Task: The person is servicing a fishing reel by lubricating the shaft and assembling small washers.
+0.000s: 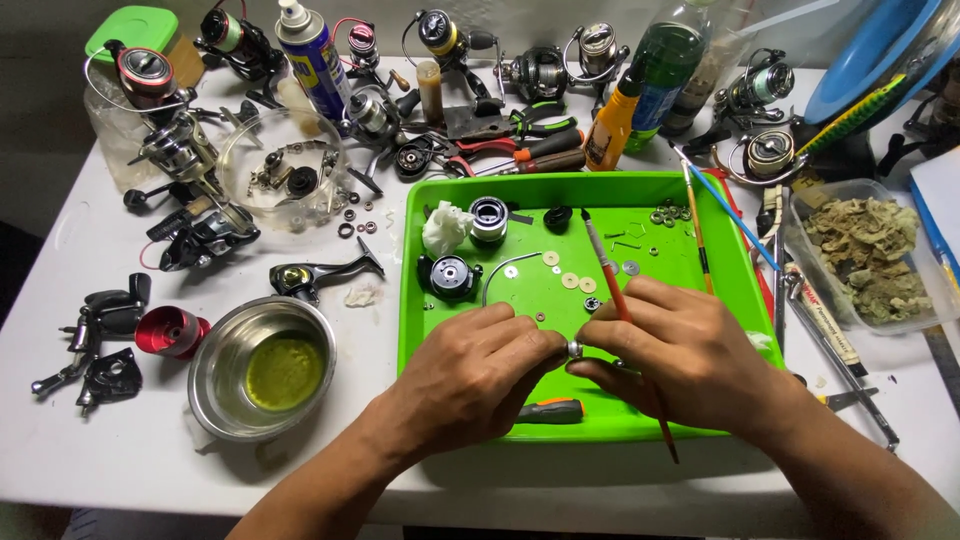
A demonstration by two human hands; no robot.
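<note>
Over the green tray (720,300), my left hand (470,375) and my right hand (680,350) meet fingertip to fingertip around a small silver metal part (575,348). My right hand also holds a thin red-handled brush (610,270) that slants up across the tray. In the tray lie a spool (489,217), a black round reel part (449,275), a crumpled white tissue (443,228), small washers (570,280) and an orange-handled screwdriver (552,410) below my hands.
A steel bowl of yellow-green liquid (264,368) stands left of the tray. Several fishing reels and loose parts crowd the table's back and left. A spray can (313,55), bottles, pliers (520,145) and a clear tub of debris (868,260) lie around.
</note>
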